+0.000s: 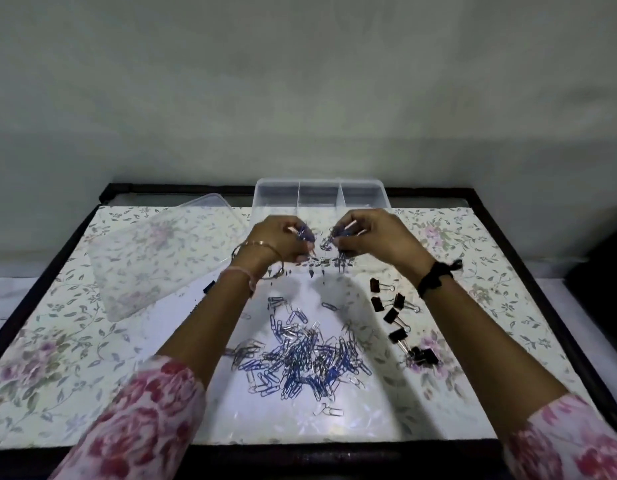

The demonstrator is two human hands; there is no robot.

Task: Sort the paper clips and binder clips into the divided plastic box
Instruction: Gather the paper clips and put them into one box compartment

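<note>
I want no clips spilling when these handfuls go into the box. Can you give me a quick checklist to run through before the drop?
1. Divided box open, lid set aside to the left: ok.
2. Far compartments free of clips: ok.
3. Left hand and right hand both gripping paper clips: ok.
4. Handfuls secure: not ok, clips dangle and fall below the hands.
5. Handfuls free of binder clips: cannot tell.
6. Hands above the right compartment: cannot tell.
</note>
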